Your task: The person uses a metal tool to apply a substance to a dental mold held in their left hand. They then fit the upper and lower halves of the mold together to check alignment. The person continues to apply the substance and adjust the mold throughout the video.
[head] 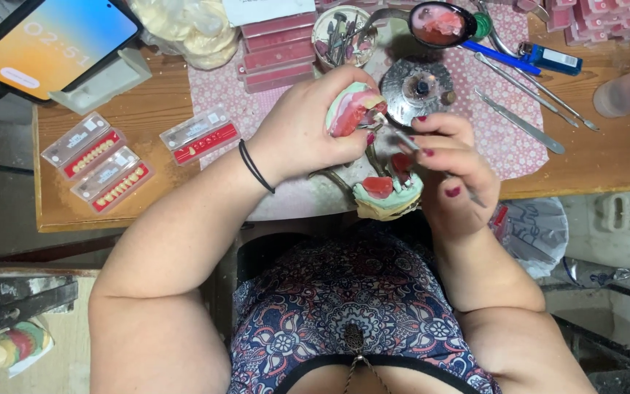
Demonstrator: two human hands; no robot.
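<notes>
My left hand (308,131) grips the upper half of a hinged dental model (353,109), a green cast carrying pink wax. The lower half (386,192), also green with red wax, hangs below it over the table's front edge. My right hand (452,175) is closed on a thin metal instrument (405,140) whose tip points at the wax of the upper cast. Both hands sit close together above the pink patterned mat (490,124).
Three red cards of artificial teeth (103,169) lie on the wooden table (133,109) at left. A phone (49,40) stands at the back left. Metal tools (523,120), a blue lighter (554,58), a ladle of wax (439,23), a bur cup (340,33) and pink wax sheets (278,51) lie behind.
</notes>
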